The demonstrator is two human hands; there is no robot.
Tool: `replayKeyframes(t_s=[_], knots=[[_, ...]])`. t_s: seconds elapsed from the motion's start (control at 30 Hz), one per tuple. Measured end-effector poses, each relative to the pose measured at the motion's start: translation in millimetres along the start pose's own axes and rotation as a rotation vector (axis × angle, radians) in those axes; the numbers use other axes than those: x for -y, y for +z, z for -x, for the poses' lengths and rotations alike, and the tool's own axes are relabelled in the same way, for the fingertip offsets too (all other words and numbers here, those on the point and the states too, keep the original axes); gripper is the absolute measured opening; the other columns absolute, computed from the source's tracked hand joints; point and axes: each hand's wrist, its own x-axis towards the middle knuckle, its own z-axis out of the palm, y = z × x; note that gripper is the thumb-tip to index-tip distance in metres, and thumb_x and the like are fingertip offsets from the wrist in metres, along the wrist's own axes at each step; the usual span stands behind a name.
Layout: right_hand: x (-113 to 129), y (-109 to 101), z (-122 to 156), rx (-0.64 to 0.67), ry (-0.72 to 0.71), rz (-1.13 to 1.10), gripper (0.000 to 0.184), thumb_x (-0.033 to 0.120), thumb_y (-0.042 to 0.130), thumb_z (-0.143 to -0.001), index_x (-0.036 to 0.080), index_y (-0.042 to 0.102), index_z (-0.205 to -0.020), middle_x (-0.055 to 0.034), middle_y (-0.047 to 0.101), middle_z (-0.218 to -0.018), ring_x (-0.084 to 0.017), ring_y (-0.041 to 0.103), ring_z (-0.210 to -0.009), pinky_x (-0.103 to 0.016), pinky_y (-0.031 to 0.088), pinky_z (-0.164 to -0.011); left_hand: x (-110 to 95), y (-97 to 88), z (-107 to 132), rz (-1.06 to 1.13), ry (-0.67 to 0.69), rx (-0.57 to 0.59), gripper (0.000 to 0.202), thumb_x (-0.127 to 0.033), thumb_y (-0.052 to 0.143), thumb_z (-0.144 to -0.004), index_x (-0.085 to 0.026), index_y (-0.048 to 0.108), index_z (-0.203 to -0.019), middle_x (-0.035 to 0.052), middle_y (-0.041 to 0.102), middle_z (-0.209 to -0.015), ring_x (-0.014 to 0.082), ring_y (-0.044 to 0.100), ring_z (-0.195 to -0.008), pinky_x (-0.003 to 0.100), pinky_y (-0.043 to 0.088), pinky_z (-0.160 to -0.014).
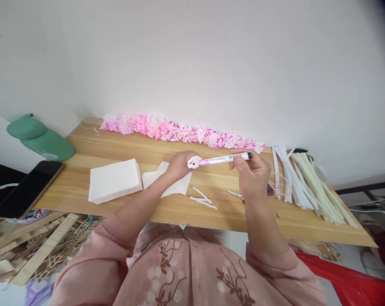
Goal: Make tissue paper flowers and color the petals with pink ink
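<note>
I'm holding a round, pink-marked white bundle [194, 162]; my white-and-pink marker [222, 159] is pointing at it from its right.

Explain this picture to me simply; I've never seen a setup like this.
There is no machine here: these are a person's two bare hands. The single picture comes from a camera worn on the head, looking forward and down, so the person's own shirt shows at the bottom.

The left hand holds a small white tuft with pink marks. The right hand holds a marker, its pink end at the tuft.

On the wooden table lie a white paper stack, loose sheets, thin white scraps and bundles of strips. A row of pink-and-white frills runs along the back. At the left are a green bottle and a phone.
</note>
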Motion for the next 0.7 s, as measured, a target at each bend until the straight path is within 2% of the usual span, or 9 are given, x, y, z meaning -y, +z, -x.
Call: replayKeyframes(t_s=[0.4, 0.7], knots=[[1.0, 5.1, 3.4, 0.047, 0.063, 0.044, 0.017, 0.037, 0.074, -0.077, 0.024, 0.073, -0.087, 0.0041, 0.057, -0.063, -0.009, 0.051, -0.056, -0.021, 0.043, -0.05, 0.6, 0.1, -0.5, 0.051, 0.017, -0.008, 0.017, -0.013, 0.058, -0.073, -0.019, 0.07, -0.085, 0.0024, 0.072, -0.085, 0.0181, 0.064, -0.079, 0.026, 0.043, -0.067], [0.1, -11.2, -5.3, -0.074, 0.004, 0.012, 0.017, 0.039, 0.071, -0.079, 0.023, 0.072, -0.087, 0.0034, 0.058, -0.061, -0.01, 0.053, -0.054, -0.023, 0.046, -0.051, -3.9, -1.3, 1.6, 0.197, -0.034, -0.045, 0.018, -0.013, 0.058, -0.072, -0.018, 0.07, -0.084, 0.0018, 0.07, -0.083, 0.0176, 0.063, -0.078, 0.025, 0.044, -0.067]])
